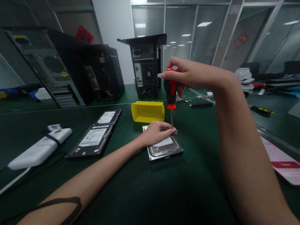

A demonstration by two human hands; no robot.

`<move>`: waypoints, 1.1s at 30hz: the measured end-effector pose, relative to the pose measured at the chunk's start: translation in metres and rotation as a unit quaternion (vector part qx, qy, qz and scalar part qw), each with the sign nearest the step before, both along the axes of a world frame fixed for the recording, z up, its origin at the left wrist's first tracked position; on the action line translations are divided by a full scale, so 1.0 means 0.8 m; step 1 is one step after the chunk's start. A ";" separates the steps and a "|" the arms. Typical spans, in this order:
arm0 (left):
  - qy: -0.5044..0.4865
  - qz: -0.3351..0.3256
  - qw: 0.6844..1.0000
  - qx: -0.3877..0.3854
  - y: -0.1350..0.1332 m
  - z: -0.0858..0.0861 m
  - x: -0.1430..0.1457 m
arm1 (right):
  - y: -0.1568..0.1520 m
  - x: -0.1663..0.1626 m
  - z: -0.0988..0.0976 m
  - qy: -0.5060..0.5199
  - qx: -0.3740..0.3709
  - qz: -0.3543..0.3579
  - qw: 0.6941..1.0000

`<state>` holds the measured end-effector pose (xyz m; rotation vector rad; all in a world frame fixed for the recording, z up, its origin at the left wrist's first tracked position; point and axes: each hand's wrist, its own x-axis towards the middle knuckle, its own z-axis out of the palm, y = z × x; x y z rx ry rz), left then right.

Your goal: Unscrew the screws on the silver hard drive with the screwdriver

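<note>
A silver hard drive (166,149) lies flat on the green table in the middle of the head view. My left hand (157,132) rests on top of it, fingers pressed down and curled near the screwdriver tip. My right hand (186,74) is closed round the red and black handle of a screwdriver (170,93). The screwdriver stands upright, its thin shaft reaching down to the far right corner of the drive beside my left fingertips.
A yellow bin (147,111) sits just behind the drive. Two more hard drives (95,135) lie to the left, beside a white power strip (40,148) with cables. Three open computer cases (147,65) stand at the back. Papers (284,159) and small tools lie at right.
</note>
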<state>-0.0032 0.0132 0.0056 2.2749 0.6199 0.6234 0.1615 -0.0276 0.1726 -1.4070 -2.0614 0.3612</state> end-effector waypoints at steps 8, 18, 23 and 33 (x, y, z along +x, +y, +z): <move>0.001 0.002 1.000 -0.006 0.000 0.001 0.000 | 0.001 0.000 -0.001 -0.034 0.011 0.006 0.999; -0.006 -0.005 1.000 0.000 0.001 -0.002 -0.001 | -0.003 0.000 0.003 0.009 -0.036 0.010 0.999; -0.010 -0.006 1.000 0.000 0.001 -0.002 -0.001 | -0.002 0.003 0.002 -0.014 -0.018 0.016 1.000; -0.012 -0.015 1.000 0.004 0.002 -0.002 -0.002 | 0.000 0.004 0.000 -0.013 -0.013 0.041 0.999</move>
